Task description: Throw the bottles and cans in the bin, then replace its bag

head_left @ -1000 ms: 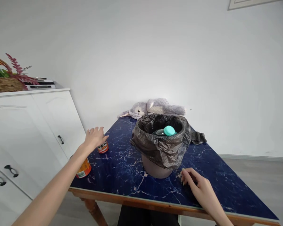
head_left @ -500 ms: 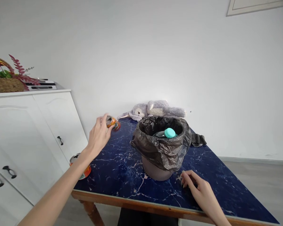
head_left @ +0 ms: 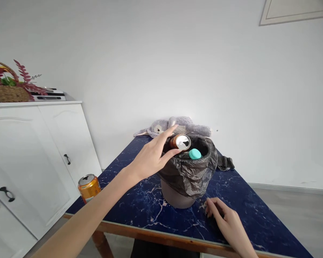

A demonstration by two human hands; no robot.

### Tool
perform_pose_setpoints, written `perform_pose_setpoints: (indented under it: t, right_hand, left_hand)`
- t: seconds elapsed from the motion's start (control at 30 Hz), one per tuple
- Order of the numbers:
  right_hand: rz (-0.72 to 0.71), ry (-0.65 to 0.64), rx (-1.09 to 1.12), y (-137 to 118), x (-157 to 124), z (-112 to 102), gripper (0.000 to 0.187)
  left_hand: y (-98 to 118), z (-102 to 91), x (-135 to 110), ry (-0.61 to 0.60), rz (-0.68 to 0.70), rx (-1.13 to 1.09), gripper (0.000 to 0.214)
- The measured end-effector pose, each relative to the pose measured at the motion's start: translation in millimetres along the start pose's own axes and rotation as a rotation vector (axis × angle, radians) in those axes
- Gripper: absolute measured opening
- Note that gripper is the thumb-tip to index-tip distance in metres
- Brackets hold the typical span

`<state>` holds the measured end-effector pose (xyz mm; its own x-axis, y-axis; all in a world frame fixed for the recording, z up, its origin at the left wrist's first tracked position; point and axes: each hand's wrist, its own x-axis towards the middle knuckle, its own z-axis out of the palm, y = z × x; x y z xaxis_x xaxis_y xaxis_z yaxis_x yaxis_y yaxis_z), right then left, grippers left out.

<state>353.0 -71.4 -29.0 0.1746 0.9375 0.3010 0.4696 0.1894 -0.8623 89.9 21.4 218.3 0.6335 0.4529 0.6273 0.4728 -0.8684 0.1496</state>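
Holding my left hand [head_left: 152, 156] over a lined bin [head_left: 177, 196]

An orange can [head_left: 183, 142] lies tilted at the bin's mouth, its opened top facing me, between the thumb and fingers of my left hand. Those are spread wide apart; whether they grip the can, I cannot tell. A black bag [head_left: 190, 175] drapes over the rim, and a turquoise cap [head_left: 195, 154] shows inside, just beside the can. My right hand [head_left: 228, 219] rests loosely curled on the dark blue surface [head_left: 136, 204], near the bin; I cannot tell whether its fingertips meet. A second can [head_left: 88, 185] stands upright near the left edge, partly behind my forearm. Behind the bin lies a grey plush toy [head_left: 191, 124].
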Motion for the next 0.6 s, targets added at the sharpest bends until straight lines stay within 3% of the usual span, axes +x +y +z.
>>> perform_pose_setpoints:
  t: [0.17, 0.3, 0.47, 0.6]
  right_hand:
    - [0.009, -0.006, 0.011, 1.2, -0.4, -0.8, 0.048]
    - [0.017, -0.001, 0.022, -1.6, 0.4, -1.0, 0.047]
    - [0.015, 0.007, 0.008, -2.7, 1.1, -0.6, 0.048]
    - [0.007, 0.008, -0.001, -3.8, 0.5, -0.9, 0.048]
  left_hand:
    - [-15.4, -13.2, -26.0, 0.182, -0.140, 0.118, 0.054]
    - [-41.1, -38.0, -68.0, 0.282, -0.293, 0.395, 0.051]
    - [-95.7, -71.9, -153.1, 0.165, -0.548, 0.761, 0.054]
    - [-126.7, -86.8, -214.2, -0.059, -0.806, 0.793, 0.058]
